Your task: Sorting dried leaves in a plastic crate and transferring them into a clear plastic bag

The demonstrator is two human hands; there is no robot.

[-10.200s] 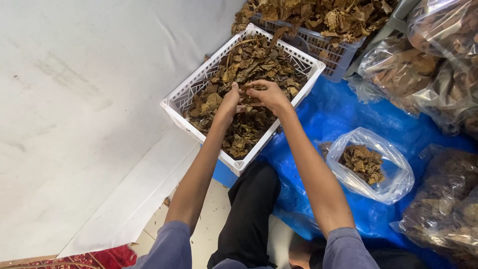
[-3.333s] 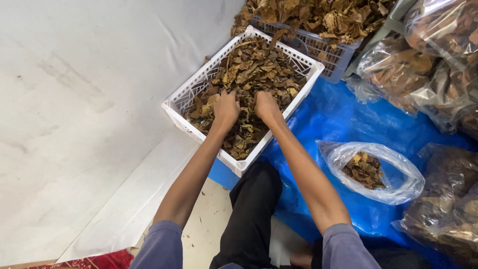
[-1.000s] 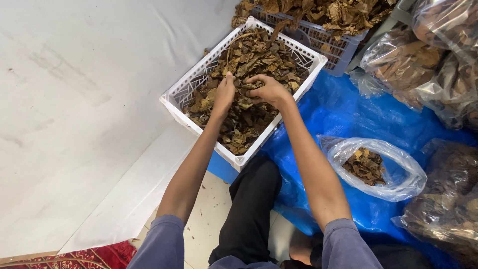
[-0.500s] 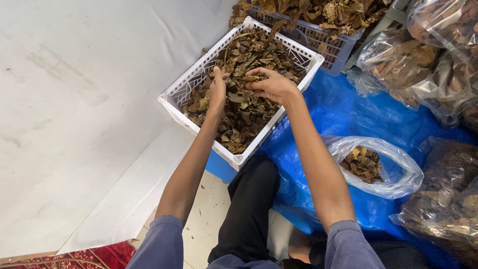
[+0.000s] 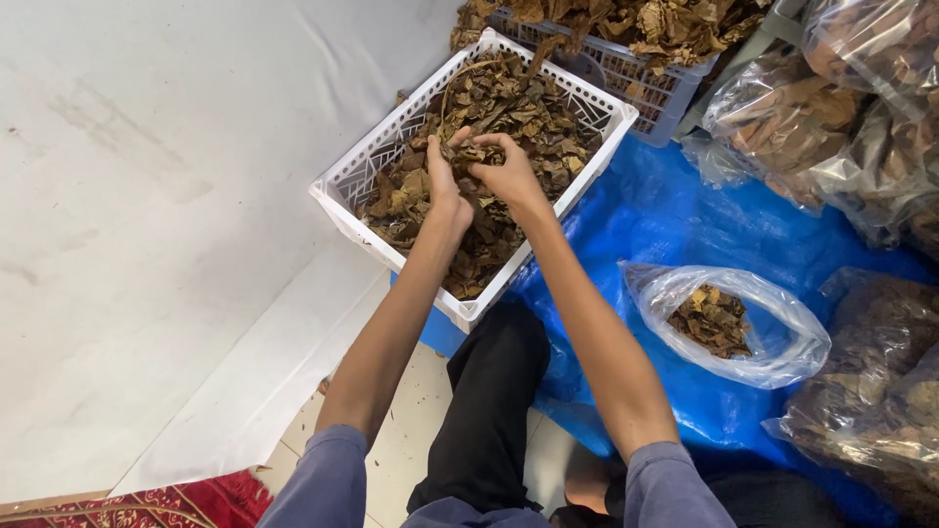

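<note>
Cupping 1 clump of dried brown leaves between them, the left hand and right hand close their grip around it. Directly beneath the grip sits the white basket of leaves; an open clear bag lies well apart to its right on the blue tarp.

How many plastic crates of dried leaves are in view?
2: a white crate under both hands, and a grey crate behind it at the top edge. Others may be hidden out of frame.
</note>
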